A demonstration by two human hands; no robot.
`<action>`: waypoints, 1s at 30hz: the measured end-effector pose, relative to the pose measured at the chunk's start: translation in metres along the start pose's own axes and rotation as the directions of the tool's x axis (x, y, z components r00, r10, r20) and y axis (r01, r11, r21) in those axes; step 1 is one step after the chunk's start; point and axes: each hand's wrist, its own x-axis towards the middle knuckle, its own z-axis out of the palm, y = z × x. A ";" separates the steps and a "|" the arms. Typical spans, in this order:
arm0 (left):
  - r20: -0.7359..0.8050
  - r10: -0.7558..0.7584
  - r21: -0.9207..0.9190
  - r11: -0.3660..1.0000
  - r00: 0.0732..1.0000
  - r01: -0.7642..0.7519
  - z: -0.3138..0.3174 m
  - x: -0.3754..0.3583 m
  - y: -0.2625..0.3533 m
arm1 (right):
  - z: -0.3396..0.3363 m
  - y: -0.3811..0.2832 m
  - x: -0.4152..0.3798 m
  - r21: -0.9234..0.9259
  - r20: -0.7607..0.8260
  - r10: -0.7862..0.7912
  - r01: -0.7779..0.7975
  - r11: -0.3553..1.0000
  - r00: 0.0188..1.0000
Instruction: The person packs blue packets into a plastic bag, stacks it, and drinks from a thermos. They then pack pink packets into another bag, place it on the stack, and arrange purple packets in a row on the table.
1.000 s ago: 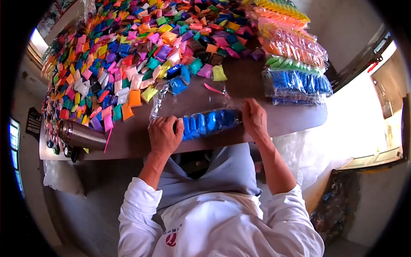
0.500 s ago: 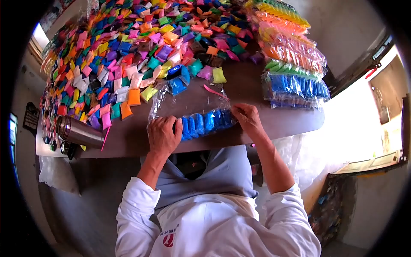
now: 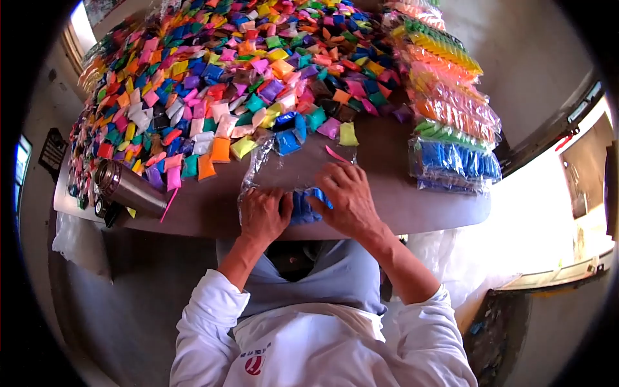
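Where the person sits at its near edge, the surface [image 3: 419, 206] is a long brown top, rounded at the right end.

Heap [image 3: 219, 71]: small packets in many colours, covering most of the far and left part of the surface, loose and overlapping.

Stacks [image 3: 451, 109]: filled clear bags piled along the right side, yellow and green at the far end, then orange, green, and blue nearest; well apart from the hands.

Flask [image 3: 132, 188]: steel, lying on its side near the left edge, mouth toward the left, just beside the heap's near fringe.

Bag [image 3: 284, 171]: clear plastic, lying flat on the surface in front of the person, its open part reaching toward the heap. The near end holds a row of blue packets [image 3: 303, 208], seen between the two hands.

Right hand [image 3: 348, 200]: palm down over the right part of the row, fingers spread and pressing on the bag; grip apart, not closed round anything.

Left hand [image 3: 263, 214]: on the left end of the row, fingers curled over the bag; whether the grip is clamped on the plastic cannot be told.

Loose pieces: one yellow packet [image 3: 348, 134] and a pink strip [image 3: 336, 155] lying on the surface just beyond the right hand.
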 end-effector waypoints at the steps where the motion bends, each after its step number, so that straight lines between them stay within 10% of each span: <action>1: -0.008 0.007 -0.015 1.000 1.000 -0.007 0.000 0.000 0.000 | 0.005 -0.004 0.003 0.028 0.055 -0.028 0.027 0.999 0.998; 10: 0.003 -0.049 -0.045 0.998 0.999 0.049 0.005 -0.006 0.004 | 0.037 0.039 -0.006 -0.054 0.284 0.163 -0.154 0.987 0.945; 20: 0.035 -0.055 -0.029 0.998 0.998 0.056 0.008 -0.012 0.004 | 0.032 0.032 0.019 -0.035 -0.022 0.114 -0.115 0.993 0.993; 23: 0.061 -0.050 -0.013 0.999 0.997 0.051 0.004 -0.009 0.004 | 0.046 0.038 0.048 -0.172 -0.190 -0.002 -0.031 0.985 0.982; 28: -0.073 -0.008 -0.079 0.997 0.997 0.002 0.011 -0.008 0.003 | 0.092 0.038 0.089 -0.299 0.207 0.101 -0.035 0.954 0.973; 30: -0.047 0.006 -0.071 0.997 0.999 -0.010 0.008 -0.007 0.005 | 0.121 0.044 0.092 -0.540 0.067 0.055 -0.010 0.841 0.996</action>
